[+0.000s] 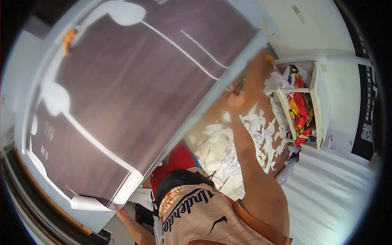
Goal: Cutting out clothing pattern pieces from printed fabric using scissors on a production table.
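A large printed brown-purple sheet with white lines and shapes [139,98] lies over the pale table [198,116]. My left hand [121,210] is at the sheet's lower corner, fingers closed on its white edge. My right arm reaches past the table's right edge, and my right hand [235,98] is closed on dark-handled scissors [239,87], slightly blurred. An orange tool [68,41] sits at the table's upper left edge.
White paper scraps [212,155] cover much of the brown floor right of the table. A white wooden bin [320,106] holds red, yellow and white material [300,112]. A pale wall stands behind it, with black banners [365,106]. Long rails [20,179] run at left.
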A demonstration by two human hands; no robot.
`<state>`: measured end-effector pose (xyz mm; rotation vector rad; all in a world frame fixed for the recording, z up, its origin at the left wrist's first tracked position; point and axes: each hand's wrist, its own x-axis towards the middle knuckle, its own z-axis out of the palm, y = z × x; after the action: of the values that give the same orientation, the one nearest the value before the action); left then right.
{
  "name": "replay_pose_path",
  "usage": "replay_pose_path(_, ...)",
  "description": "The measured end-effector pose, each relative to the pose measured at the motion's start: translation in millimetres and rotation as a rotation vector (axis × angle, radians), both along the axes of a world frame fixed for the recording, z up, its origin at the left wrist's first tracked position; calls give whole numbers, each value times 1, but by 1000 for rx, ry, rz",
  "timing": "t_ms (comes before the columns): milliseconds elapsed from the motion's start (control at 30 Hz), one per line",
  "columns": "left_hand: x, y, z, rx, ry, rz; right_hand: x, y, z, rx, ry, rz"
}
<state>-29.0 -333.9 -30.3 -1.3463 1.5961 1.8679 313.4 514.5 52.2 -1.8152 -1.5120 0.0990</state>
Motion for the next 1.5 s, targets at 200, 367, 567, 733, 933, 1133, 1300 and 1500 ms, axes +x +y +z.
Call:
replay_pose_path(200, -1, 13, 12, -14, 198, -281, -20, 33, 14, -45, 200, 50)
replay_pose_path(367, 0, -18, 5, -173, 439, -525, -21, 55, -29, -257, -86, 3)
replay_pose_path(567, -11, -48, -24, 144, 72, 83, 25, -13, -33, -255, -250, 25)
replay_pose_path(733, -26, -83, 13, -161, 33, 315, 56, -150, 3, -284, -302, 215)
replay_pose_path(933, -9, -176, -26, -22, 331, 210, 109, -366, -35, -228, -49, 672)
replay_pose_path(1133, 57, -45, -21, 262, 9, -261, 65, -567, 38, -1263, 439, 642)
replay_pose_path(1300, 79, 66, 24, 509, -136, -564, 0, -606, 59, -1538, 318, 859)
replay_pose_path(1500, 82, 129, 4, 466, -134, -618, -20, -620, 23, -1596, 364, 878)
